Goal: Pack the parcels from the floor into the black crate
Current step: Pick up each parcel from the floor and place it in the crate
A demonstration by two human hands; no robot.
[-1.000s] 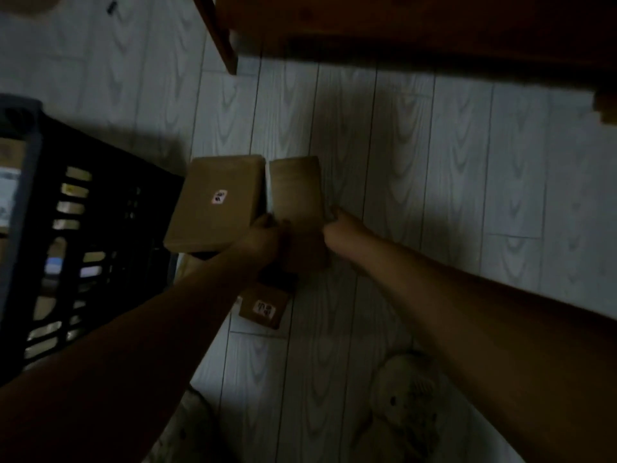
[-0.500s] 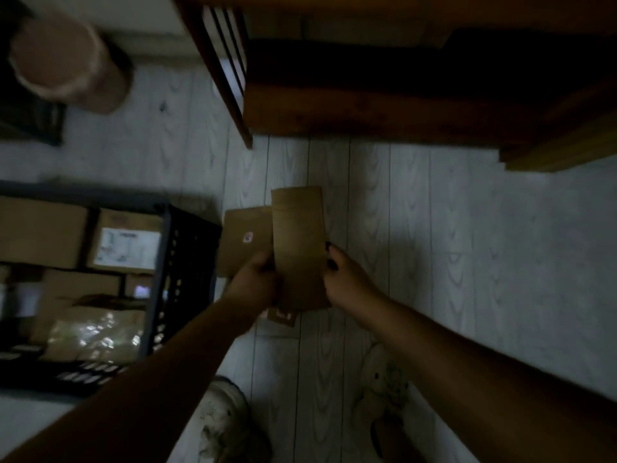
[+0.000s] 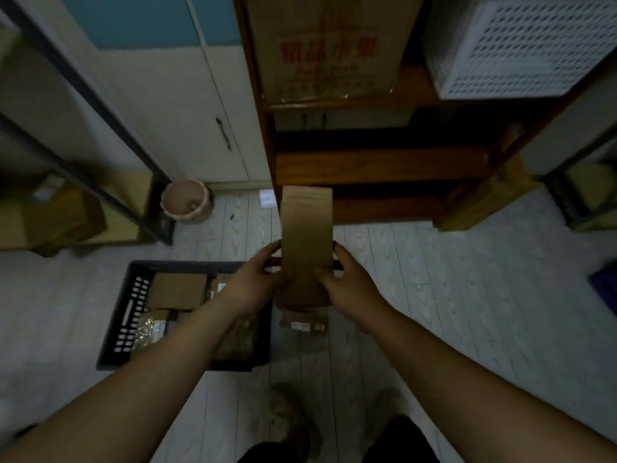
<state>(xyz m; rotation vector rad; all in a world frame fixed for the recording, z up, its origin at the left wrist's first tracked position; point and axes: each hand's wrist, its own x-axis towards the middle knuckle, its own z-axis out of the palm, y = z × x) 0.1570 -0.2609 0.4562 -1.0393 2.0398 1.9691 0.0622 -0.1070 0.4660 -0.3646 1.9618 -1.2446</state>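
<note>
I hold a long brown cardboard parcel [image 3: 307,235] up in front of me, high above the floor. My left hand [image 3: 257,282] grips its left edge and my right hand [image 3: 347,282] grips its right edge. The black crate [image 3: 117,329] stands on the floor below and to the left, with several brown and shiny parcels inside. A small brown parcel with a white label [image 3: 303,324] lies on the floor just right of the crate, under the held one.
A dark wooden shelf unit [image 3: 367,168] stands ahead, carrying a large cardboard box [image 3: 327,45] and a white perforated basket [image 3: 521,45]. A round pinkish bin [image 3: 186,202] sits by the white cupboard. Metal racks with boxes flank both sides. A furry pet lies near my feet [image 3: 287,412].
I have risen from the floor with the long parcel in both hands; it is lifted well above the floor, and the crate now lies fully in view below left.
</note>
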